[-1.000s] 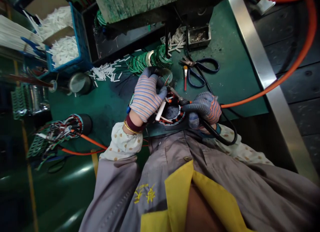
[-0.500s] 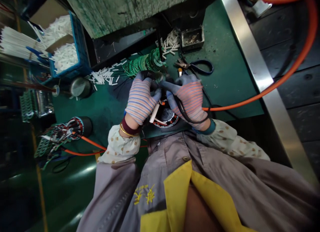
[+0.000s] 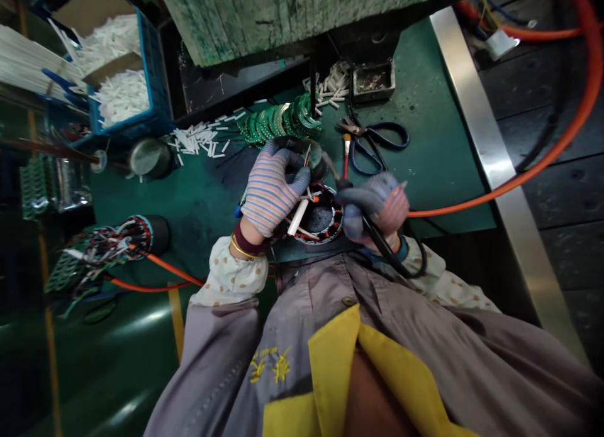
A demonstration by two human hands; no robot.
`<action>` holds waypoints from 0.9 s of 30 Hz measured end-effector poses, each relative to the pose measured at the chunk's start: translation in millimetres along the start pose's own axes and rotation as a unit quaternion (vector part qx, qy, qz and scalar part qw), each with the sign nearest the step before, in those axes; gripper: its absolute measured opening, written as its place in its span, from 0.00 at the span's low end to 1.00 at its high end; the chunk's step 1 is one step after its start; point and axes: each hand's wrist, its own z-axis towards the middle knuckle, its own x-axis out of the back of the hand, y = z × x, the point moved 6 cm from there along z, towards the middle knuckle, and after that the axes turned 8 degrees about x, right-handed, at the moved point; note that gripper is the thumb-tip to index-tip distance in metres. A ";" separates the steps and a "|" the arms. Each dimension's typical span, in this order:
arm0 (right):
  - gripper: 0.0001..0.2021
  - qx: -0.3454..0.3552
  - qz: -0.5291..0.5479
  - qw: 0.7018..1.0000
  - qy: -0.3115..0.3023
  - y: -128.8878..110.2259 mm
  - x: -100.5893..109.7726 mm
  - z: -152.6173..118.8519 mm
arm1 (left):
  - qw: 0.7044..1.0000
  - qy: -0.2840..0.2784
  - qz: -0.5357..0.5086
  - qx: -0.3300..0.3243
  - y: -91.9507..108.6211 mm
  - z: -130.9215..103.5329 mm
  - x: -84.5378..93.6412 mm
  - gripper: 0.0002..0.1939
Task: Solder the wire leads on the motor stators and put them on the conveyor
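Both my hands wear striped knit gloves with grey-blue fingers. My left hand is closed, thumb and fingers pinching thin wires that stick up past the thumb. Below it sits a round motor stator with red and black windings and a dark hollow centre. A white sleeve lies slanted over its left rim. To the right, my right hand is wrapped around a soldering iron, its tip apart from the wires and its black cord looping under my wrist. A small round pot stands just behind the stator.
Behind lie green ring-shaped boards, loose white tubes, a red-handled brush and blue-handled pliers. A second wired stator stands left. An orange hose crosses the right side; a blue bin holds white tubes.
My right hand has drawn back to the right with the soldering iron, away from the left fingers. The left hand stays at the wires. The view has shifted slightly.
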 end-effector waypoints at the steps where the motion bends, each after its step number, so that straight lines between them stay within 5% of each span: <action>1: 0.21 0.034 0.007 0.999 0.039 -2.6 6.2 -5.3 | 1.000 -0.006 0.002 -0.001 -0.5 1.6 0.5 0.10; 5: 0.16 0.154 0.045 0.971 0.175 -8.6 25.3 -21.1 | 0.999 -0.029 0.028 -0.030 0.2 6.4 5.6 0.12; 13: 0.27 0.047 0.039 0.998 -0.026 8.4 -4.6 -30.4 | 0.995 -0.046 0.073 -0.048 6.3 10.0 10.0 0.15; 20: 0.23 0.103 0.055 0.990 0.082 -2.4 10.5 -26.4 | 0.995 -0.047 0.081 -0.031 7.6 10.4 10.1 0.13; 23: 0.25 0.063 0.018 0.989 0.133 -5.1 13.6 -9.7 | 0.995 -0.044 0.086 -0.027 1.9 12.5 5.8 0.15; 27: 0.18 -0.003 -0.066 0.997 0.042 -7.1 -1.3 32.5 | 0.995 -0.030 0.093 -0.033 -2.4 12.2 1.7 0.15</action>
